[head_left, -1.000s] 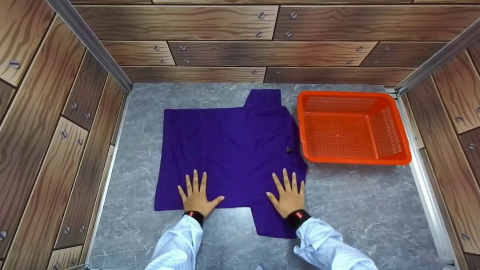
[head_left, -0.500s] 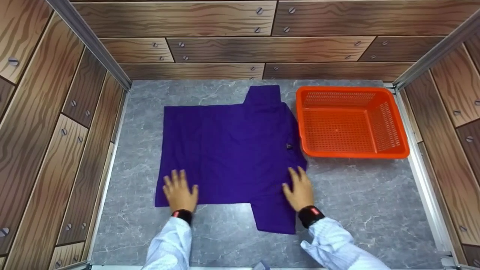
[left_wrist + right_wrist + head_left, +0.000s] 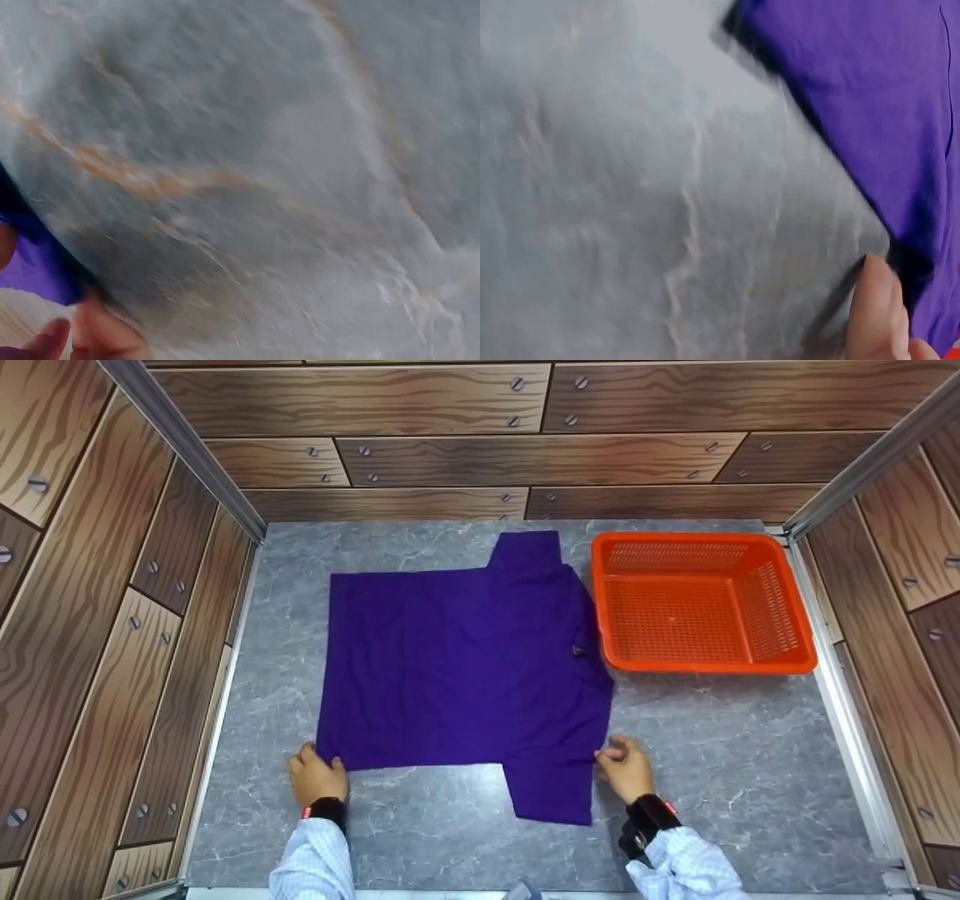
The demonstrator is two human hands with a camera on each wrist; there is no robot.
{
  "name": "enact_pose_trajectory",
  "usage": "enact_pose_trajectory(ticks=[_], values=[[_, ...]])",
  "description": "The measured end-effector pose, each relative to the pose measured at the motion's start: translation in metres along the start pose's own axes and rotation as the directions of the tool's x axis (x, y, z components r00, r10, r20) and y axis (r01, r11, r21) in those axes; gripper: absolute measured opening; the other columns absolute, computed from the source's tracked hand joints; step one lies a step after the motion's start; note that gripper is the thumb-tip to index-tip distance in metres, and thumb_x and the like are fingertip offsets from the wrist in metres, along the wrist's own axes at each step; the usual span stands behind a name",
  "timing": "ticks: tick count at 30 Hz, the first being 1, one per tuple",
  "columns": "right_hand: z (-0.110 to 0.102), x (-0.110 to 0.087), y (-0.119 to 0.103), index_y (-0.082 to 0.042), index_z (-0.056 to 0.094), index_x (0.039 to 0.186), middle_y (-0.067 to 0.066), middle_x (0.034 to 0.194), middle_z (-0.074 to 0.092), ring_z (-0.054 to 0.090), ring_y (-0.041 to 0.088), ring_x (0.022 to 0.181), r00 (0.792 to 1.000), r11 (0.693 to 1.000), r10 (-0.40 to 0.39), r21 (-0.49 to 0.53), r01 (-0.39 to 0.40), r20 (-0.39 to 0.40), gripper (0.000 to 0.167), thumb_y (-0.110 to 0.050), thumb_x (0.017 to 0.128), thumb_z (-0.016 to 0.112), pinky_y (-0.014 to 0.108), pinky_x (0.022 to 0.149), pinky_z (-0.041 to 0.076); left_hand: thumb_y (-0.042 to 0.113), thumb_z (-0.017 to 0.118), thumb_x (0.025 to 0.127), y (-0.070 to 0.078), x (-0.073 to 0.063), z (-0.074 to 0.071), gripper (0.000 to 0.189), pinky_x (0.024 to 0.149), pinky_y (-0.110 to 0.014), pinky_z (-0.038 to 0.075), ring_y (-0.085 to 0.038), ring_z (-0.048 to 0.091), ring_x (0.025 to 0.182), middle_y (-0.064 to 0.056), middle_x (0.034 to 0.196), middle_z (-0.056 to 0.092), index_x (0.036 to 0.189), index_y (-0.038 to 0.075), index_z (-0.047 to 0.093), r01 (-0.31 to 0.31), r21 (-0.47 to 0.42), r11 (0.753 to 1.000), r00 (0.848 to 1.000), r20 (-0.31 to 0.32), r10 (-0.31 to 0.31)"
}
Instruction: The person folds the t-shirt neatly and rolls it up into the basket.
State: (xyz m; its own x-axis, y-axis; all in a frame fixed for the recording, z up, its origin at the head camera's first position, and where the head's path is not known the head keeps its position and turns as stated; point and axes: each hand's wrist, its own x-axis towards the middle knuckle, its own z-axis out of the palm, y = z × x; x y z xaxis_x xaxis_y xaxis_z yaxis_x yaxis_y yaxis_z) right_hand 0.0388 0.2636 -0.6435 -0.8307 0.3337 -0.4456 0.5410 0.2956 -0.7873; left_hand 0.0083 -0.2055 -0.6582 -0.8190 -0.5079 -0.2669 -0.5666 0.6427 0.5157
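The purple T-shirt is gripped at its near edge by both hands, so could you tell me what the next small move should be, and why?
Probably lift the near edge and carry it toward the far edge, folding the purple T-shirt in half. The left hand pinches the near-left corner and the right hand pinches the near-right edge, while the shirt lies flat on the grey marble-pattern table beside the empty orange basket.
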Motion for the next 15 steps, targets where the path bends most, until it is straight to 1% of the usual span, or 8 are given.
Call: enact_pose_trajectory(ticks=[3, 5, 7, 9, 11, 13, 15], values=[[0.004, -0.005, 0.002, 0.017, 0.047, 0.128, 0.018, 0.088, 0.068, 0.066, 0.012, 0.064, 0.998, 0.999, 0.032, 0.029, -0.034, 0.046, 0.046, -0.002, 0.089, 0.063, 0.025, 0.059, 0.058, 0.013, 0.058, 0.092, -0.002, 0.0, -0.002, 0.049, 0.101, -0.058, 0.039, -0.054, 0.049, 0.118, -0.038, 0.126, 0.05, 0.131, -0.011, 0.042, 0.011, -0.013, 1.0, 0.999, 0.039, -0.011], [0.008, -0.007, 0.004, 0.017, 0.053, 0.12, 0.01, 0.08, 0.067, 0.064, 0.011, 0.061, 0.998, 0.999, 0.034, 0.006, -0.034, 0.062, 0.04, -0.003, 0.087, 0.065, 0.024, 0.058, 0.057, 0.015, 0.055, 0.094, -0.003, 0.0, -0.004, 0.045, 0.1, -0.058, 0.041, -0.053, 0.052, 0.117, -0.038, 0.125, 0.054, 0.128, -0.012, 0.043, 0.031, -0.024, 0.999, 0.996, 0.084, -0.029], [0.011, -0.01, 0.006, 0.012, 0.06, 0.103, 0.002, 0.069, 0.061, 0.057, 0.008, 0.056, 0.997, 0.999, 0.017, -0.049, -0.013, 0.079, 0.027, -0.006, 0.085, 0.069, 0.021, 0.054, 0.05, 0.017, 0.052, 0.096, -0.003, 0.0, -0.008, 0.043, 0.099, -0.057, 0.041, -0.052, 0.053, 0.118, -0.037, 0.125, 0.055, 0.127, -0.012, 0.045, 0.049, -0.027, 0.998, 0.991, 0.129, -0.045], [0.014, -0.014, 0.008, 0.004, 0.061, 0.082, -0.004, 0.062, 0.053, 0.048, 0.006, 0.053, 0.994, 0.994, -0.005, -0.105, 0.017, 0.11, 0.015, -0.007, 0.082, 0.071, 0.02, 0.051, 0.041, 0.02, 0.051, 0.097, -0.005, 0.0, -0.011, 0.041, 0.098, -0.057, 0.042, -0.052, 0.054, 0.116, -0.036, 0.124, 0.057, 0.124, -0.012, 0.05, 0.051, -0.029, 0.998, 0.987, 0.154, -0.046], [0.015, -0.019, 0.011, -0.004, 0.054, 0.068, -0.006, 0.058, 0.044, 0.041, 0.007, 0.052, 0.987, 0.985, -0.042, -0.157, 0.067, 0.158, 0.022, -0.009, 0.08, 0.073, 0.02, 0.05, 0.034, 0.022, 0.051, 0.097, -0.007, -0.001, -0.014, 0.038, 0.094, -0.057, 0.044, -0.051, 0.057, 0.112, -0.034, 0.118, 0.061, 0.117, -0.01, 0.058, 0.048, -0.041, 0.998, 0.987, 0.157, -0.041], [0.016, -0.025, 0.014, -0.01, 0.048, 0.063, -0.008, 0.056, 0.04, 0.037, 0.006, 0.051, 0.976, 0.972, -0.073, -0.203, 0.115, 0.205, 0.03, -0.01, 0.078, 0.073, 0.02, 0.049, 0.031, 0.024, 0.051, 0.098, -0.009, -0.003, -0.016, 0.035, 0.089, -0.055, 0.045, -0.049, 0.06, 0.105, -0.03, 0.109, 0.066, 0.107, -0.008, 0.063, 0.043, -0.063, 0.997, 0.987, 0.155, -0.033], [0.017, -0.03, 0.017, -0.012, 0.046, 0.062, -0.008, 0.055, 0.039, 0.036, 0.006, 0.05, 0.967, 0.959, -0.093, -0.241, 0.151, 0.239, 0.032, -0.011, 0.078, 0.073, 0.02, 0.049, 0.03, 0.026, 0.051, 0.098, -0.011, -0.005, -0.018, 0.034, 0.085, -0.053, 0.046, -0.046, 0.063, 0.098, -0.025, 0.098, 0.071, 0.096, -0.005, 0.067, 0.039, -0.089, 0.995, 0.989, 0.145, -0.026]])
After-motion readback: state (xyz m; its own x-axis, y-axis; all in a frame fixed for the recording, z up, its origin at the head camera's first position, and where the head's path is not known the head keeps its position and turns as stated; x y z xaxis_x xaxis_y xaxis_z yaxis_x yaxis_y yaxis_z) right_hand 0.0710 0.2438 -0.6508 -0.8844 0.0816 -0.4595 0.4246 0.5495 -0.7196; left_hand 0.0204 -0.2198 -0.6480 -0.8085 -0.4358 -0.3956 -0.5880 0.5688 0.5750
